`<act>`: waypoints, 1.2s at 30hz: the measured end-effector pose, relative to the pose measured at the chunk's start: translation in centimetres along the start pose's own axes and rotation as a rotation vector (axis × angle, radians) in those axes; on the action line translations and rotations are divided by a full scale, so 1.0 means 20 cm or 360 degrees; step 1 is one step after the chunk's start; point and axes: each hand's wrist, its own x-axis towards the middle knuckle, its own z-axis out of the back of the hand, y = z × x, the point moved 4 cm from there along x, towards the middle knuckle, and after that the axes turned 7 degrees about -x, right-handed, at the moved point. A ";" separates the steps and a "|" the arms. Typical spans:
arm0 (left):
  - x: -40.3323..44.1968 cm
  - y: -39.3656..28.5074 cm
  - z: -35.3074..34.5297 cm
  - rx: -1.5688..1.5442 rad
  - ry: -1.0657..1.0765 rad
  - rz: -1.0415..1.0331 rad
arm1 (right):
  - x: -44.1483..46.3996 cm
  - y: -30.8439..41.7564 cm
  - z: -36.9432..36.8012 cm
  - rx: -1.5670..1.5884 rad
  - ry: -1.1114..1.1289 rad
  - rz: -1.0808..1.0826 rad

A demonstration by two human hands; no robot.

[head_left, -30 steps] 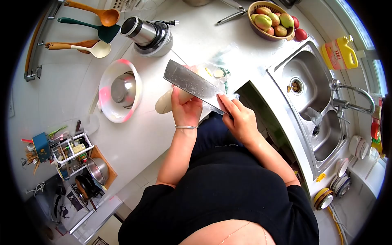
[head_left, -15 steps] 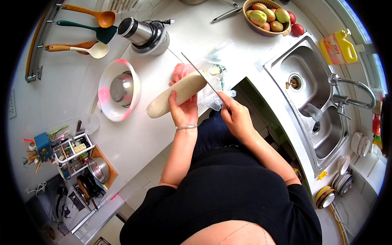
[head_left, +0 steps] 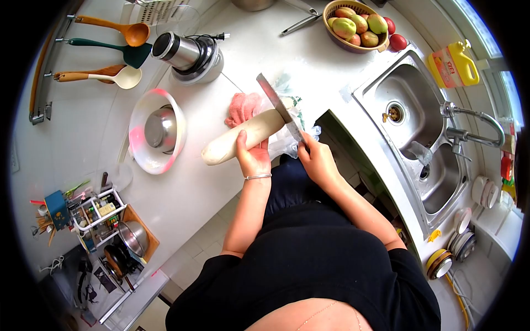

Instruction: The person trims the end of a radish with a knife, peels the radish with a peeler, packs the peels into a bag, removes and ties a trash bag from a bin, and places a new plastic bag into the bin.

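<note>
My left hand [head_left: 254,157] is wrapped round a long white radish [head_left: 237,139] from below, its thumb lying on top. The radish slants up to the right over the counter. In my right hand [head_left: 318,161] is the handle of a broad knife [head_left: 276,103]. The blade touches the radish's right end, its tip pointing up and left. Just behind the radish lies a crumpled pink cloth [head_left: 242,107]. A clear plastic bag [head_left: 286,144] sits partly under the radish's right end and the blade.
A white and pink basin [head_left: 178,118] holding a metal bowl [head_left: 161,130] stands left, with a steel grinder [head_left: 187,55] behind it. At the back right is a fruit basket [head_left: 356,48]; a double sink [head_left: 406,83] is on the right. Utensils hang at the upper left.
The knife has come from a flat, wide-face view over the radish to its right end, blade against it. The pink cloth, mostly hidden earlier, now shows. The view has shifted slightly.
</note>
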 end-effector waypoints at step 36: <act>0.14 0.15 0.14 0.0100 0.0103 0.1073 | 0.44 -0.47 0.17 0.0353 -0.0255 -0.0210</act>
